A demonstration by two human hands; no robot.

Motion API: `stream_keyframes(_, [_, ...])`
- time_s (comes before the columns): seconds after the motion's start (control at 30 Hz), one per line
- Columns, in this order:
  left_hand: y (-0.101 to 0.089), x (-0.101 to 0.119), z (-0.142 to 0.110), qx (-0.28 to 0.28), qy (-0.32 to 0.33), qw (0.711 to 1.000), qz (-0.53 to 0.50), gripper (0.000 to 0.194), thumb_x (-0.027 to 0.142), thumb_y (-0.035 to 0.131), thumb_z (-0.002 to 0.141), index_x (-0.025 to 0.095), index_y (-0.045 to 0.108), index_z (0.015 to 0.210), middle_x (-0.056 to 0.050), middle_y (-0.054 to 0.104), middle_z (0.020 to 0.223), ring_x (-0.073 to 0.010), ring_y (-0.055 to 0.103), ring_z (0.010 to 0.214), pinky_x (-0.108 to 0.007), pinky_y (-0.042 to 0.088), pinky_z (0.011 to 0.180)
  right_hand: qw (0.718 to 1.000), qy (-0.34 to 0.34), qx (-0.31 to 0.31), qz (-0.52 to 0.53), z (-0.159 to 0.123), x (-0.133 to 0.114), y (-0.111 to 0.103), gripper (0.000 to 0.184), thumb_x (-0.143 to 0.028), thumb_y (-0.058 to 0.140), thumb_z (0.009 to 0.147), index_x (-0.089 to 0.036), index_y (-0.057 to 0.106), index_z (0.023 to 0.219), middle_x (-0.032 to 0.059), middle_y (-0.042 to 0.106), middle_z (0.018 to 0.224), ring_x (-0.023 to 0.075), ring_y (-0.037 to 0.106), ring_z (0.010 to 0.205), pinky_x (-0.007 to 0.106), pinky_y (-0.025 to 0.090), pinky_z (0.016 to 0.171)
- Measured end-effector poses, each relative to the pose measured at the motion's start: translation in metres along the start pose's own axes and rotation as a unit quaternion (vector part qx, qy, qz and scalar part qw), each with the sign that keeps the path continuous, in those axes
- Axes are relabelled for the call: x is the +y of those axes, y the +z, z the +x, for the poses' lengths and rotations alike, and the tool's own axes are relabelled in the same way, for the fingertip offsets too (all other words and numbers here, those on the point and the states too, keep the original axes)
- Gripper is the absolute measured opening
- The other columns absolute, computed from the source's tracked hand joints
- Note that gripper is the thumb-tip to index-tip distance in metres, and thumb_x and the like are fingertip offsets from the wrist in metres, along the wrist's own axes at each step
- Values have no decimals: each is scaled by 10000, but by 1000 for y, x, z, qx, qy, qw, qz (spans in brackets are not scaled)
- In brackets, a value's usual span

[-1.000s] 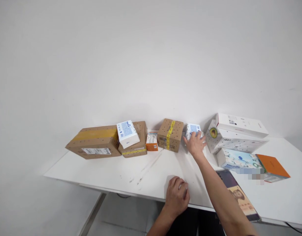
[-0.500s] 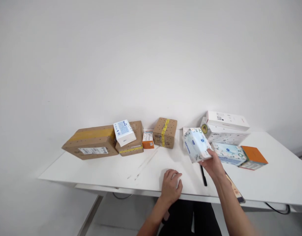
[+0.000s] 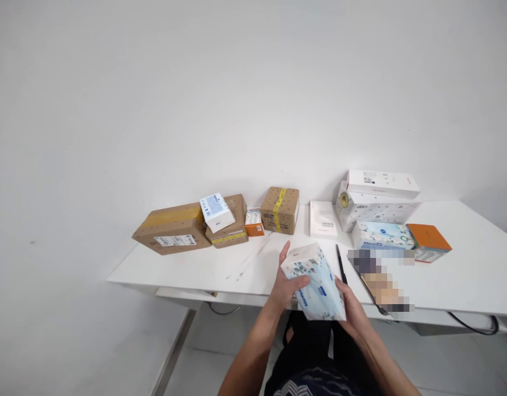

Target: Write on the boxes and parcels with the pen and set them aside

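A light-blue tissue pack with a floral print is held tilted above the table's front edge. My left hand grips its left side, thumb across the printed face. On its lower right side, my right hand is closed round the edge; some of those fingers are hidden behind the pack. Just right of the pack lies a black pen. Beyond it on the table is a flat white power bank box. A similar floral tissue pack lies to the right, against an orange-topped box.
Brown cardboard boxes stand at the back left, with a small white-and-blue pack on one. A small orange-and-white box and a taped carton sit mid-back. White boxes are stacked at the right. A pixelated flat item lies near the front edge.
The tissue pack has come down toward me and left in my right hand. My left hand has risen from the table and taken hold of it. The power bank box is now uncovered.
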State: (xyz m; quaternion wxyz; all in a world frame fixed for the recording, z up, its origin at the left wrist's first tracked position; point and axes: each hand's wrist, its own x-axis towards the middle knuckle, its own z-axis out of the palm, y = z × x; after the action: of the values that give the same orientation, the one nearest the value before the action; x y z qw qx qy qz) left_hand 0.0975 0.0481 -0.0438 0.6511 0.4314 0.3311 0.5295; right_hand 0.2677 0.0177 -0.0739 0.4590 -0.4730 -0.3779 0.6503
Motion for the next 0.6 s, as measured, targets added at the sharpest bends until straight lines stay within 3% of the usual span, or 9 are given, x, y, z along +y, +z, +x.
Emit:
stream_keyframes(0.13, [4,12,-6,-1,91,986,137,1032,418,824,626,275,171,1413,-97,504,1275,-250,562,1128,-445,472,970,996,-71,60,-14,3,-7,-10,479,-515,545,850,-239,606,1237,102,610,1307,295,548,1214,465,436,997])
stream_keyframes(0.27, [1,-5,0,-3,237,921,309,806,379,781,685,265,305,1325,-108,387,1296,-276,456,1223,-474,448,994,983,-155,101,-5,8,-6,-20,410,-491,562,866,-314,603,1233,55,540,1392,251,500,1260,416,427,1012])
stream_keyframes(0.33, [-2,-18,4,-16,279,888,364,742,321,761,705,259,331,1307,-112,347,1288,-290,389,1269,-491,423,1014,981,-166,99,-17,9,-1,-21,396,-474,564,874,-336,596,1244,34,535,1397,240,488,1267,411,410,1032])
stream_keyframes(0.43, [-7,-28,6,-17,268,875,404,691,272,729,726,244,347,1301,-110,341,1243,-289,363,1266,-510,394,1031,982,-160,83,-49,8,5,-19,394,-452,573,877,-339,590,1254,21,550,1376,239,503,1242,419,391,1052])
stream_keyframes(0.6, [-9,-17,3,-13,251,860,443,609,286,751,700,228,428,1213,-122,288,1289,-315,288,1308,-517,333,1071,979,-172,65,-88,6,4,-13,391,-431,548,895,-322,572,1270,21,584,1326,230,503,1239,399,398,1051])
